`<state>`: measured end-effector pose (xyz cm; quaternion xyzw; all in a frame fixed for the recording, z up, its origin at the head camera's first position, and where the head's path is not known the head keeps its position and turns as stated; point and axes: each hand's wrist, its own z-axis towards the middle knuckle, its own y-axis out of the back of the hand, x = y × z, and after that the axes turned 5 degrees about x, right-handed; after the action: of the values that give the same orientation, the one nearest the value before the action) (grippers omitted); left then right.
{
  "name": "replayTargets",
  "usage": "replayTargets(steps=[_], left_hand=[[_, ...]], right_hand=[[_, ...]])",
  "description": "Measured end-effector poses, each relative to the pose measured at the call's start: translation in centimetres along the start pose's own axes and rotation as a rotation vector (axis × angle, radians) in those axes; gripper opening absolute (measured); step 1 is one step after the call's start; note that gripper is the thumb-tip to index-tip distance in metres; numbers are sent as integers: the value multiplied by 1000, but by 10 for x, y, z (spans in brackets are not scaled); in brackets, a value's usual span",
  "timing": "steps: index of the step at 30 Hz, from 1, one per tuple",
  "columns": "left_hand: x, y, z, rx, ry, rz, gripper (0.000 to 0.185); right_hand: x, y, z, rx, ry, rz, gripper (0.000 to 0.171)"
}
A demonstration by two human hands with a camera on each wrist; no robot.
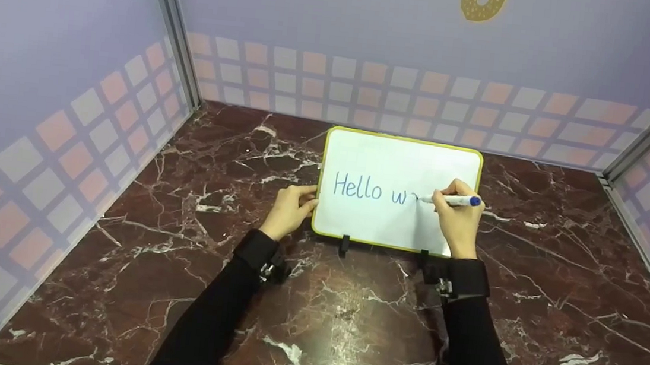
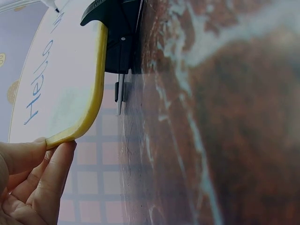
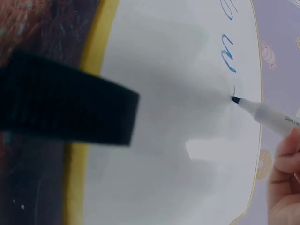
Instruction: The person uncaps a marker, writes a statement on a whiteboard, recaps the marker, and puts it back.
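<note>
Two black sleeves [image 1: 210,320] enter from the near edge and extend over a dark red marble bench [image 1: 347,328] veined in white. The left hand [image 1: 289,209] rests at the left edge of a small whiteboard [image 1: 387,158]; its fingers [image 2: 56,164] are curled lightly against the lower left corner of the yellow frame, thumb on the front face and fingers behind, steadying the board. The right hand [image 1: 457,222] holds a blue marker [image 1: 448,200], fingers pinched round the barrel, with the blue cap end pointing right and the tip touching the board surface just right of the last written letter. The whiteboard stands near the middle of the bench, tilted back on two black clip feet [image 1: 344,245] at its lower edge. Blue handwriting [image 1: 369,189] on it reads "Hello w", followed by a short fresh stroke at the marker tip [image 3: 234,99]. Beyond the board, lilac wall panels [image 1: 374,44] enclose the bench on three sides, printed with a band of pink and white squares; a doughnut motif [image 1: 483,0] appears on the far panel.
</note>
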<state>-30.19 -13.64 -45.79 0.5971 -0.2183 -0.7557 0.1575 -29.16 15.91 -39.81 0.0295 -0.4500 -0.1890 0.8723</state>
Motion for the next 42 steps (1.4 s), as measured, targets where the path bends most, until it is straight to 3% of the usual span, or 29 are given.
replayTargets(steps=[8, 16, 32, 38, 42], left_hand=[[-1, 1, -1, -2, -6, 3, 37], [-1, 1, -2, 5, -4, -18, 37], [0, 0, 0, 5, 7, 5, 37], [-1, 0, 0, 12, 15, 2, 38], [-2, 1, -1, 11, 15, -2, 38]], right_hand=[[0, -1, 0, 55, -57, 11, 19], [-4, 0, 1, -42, -33, 99, 20], [-7, 6, 2, -77, -62, 30, 19], [-4, 10, 2, -33, -91, -27, 21], [-4, 10, 3, -57, -82, -4, 21]])
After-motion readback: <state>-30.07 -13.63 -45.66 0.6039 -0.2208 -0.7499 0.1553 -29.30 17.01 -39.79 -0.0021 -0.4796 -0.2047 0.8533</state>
